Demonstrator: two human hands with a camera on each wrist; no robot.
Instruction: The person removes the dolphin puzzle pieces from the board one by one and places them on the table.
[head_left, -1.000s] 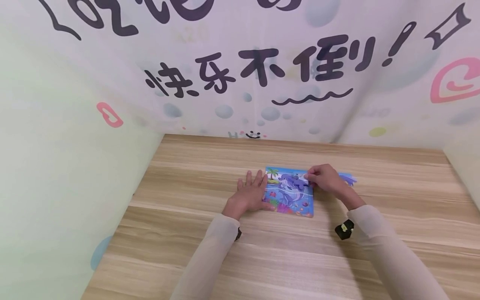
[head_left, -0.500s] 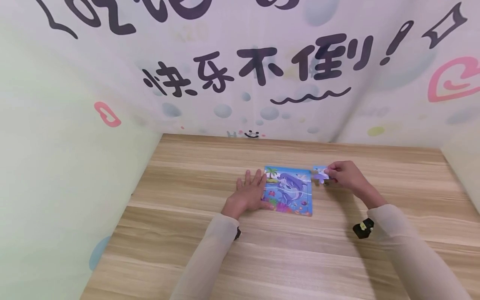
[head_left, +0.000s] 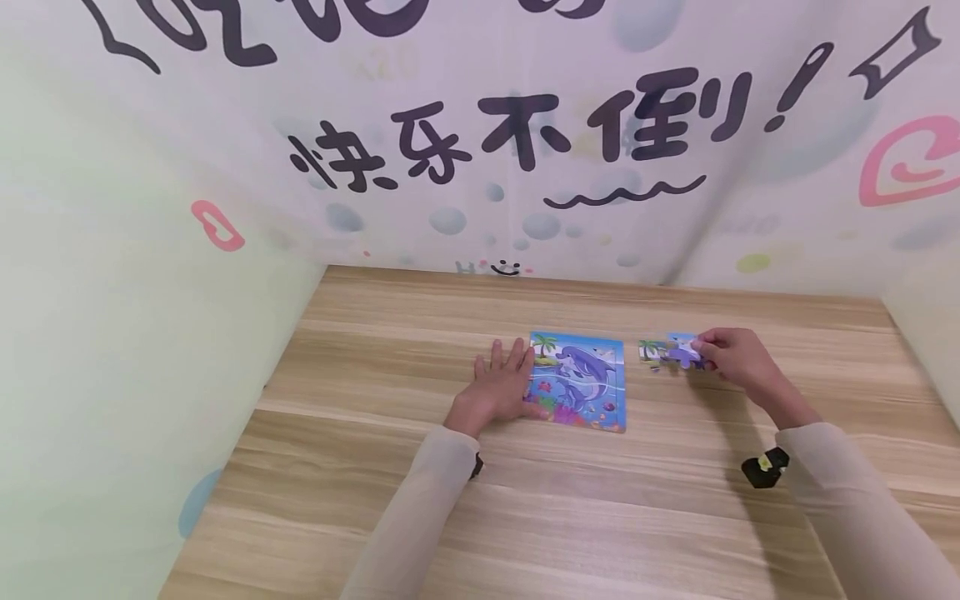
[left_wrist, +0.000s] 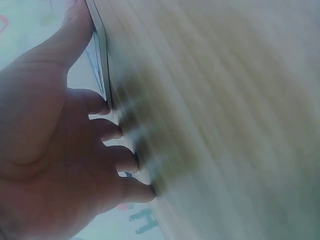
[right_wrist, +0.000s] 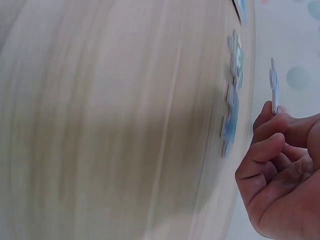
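Observation:
A dolphin jigsaw puzzle point(head_left: 585, 379) in a thin flat frame lies on the table. My left hand point(head_left: 497, 393) rests at its left side with spread, straight fingers; in the left wrist view the thumb touches the frame's edge point(left_wrist: 103, 55) and the fingertips meet the tabletop. To the right of the frame, my right hand point(head_left: 738, 358) pinches a blue and purple puzzle piece point(head_left: 681, 348) between thumb and fingers. Seen edge-on in the right wrist view, this puzzle piece point(right_wrist: 274, 85) is raised above loose pieces point(right_wrist: 231, 117) lying on the table. One loose piece point(head_left: 649, 350) shows a palm tree.
The wood-grain table point(head_left: 570, 508) runs back to a white printed curtain point(head_left: 480, 150) with black writing. A pale side wall point(head_left: 112, 292) stands on the left. Each wrist wears a black device, such as the right wrist camera point(head_left: 765, 468).
My right hand has lifted the puzzle piece off the framed puzzle and carried it right, over the loose pieces. The left hand has stayed in place.

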